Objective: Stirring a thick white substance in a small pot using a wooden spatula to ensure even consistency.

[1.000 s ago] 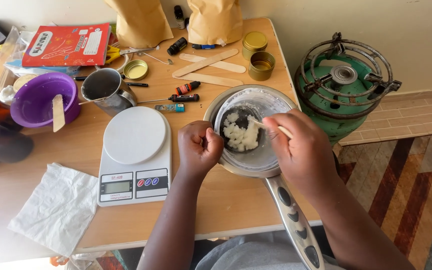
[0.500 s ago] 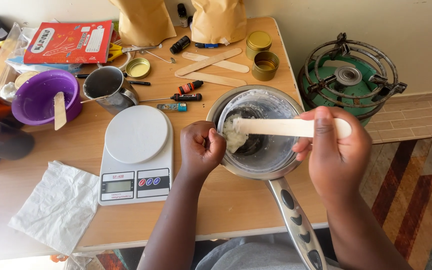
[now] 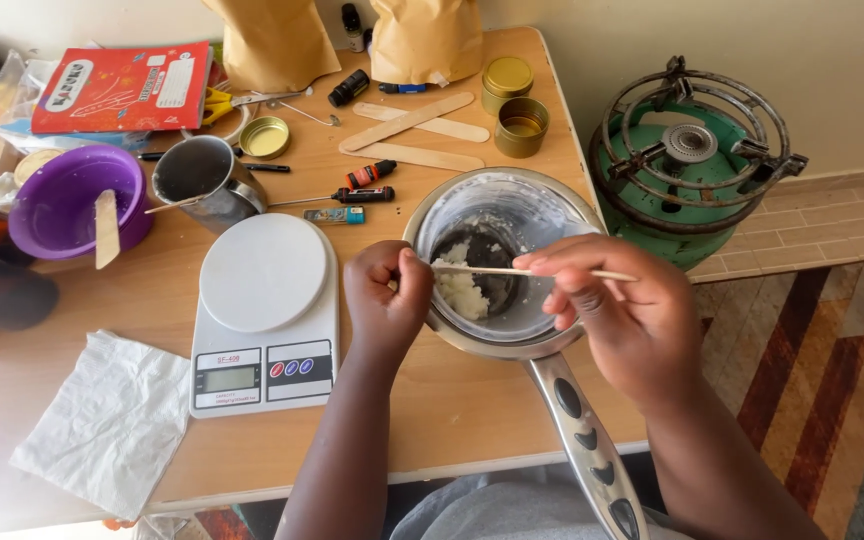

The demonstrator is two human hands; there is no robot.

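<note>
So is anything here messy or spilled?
Nothing is spilled. The pan sits at the table's front edge, its long handle sticking out past it. A wooden stick leans loosely in the purple bowl. Otherwise it is just cluttered.

Bright, even daylight; glare on pan point(image 3: 505, 200) rim past my left hand point(image 3: 385, 300); soft shadows; mild wide-angle bending at edges.

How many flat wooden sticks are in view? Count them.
5 sticks: three lying on the table behind the pan, one in the purple bowl, one in the right hand; others may be hidden.
</note>
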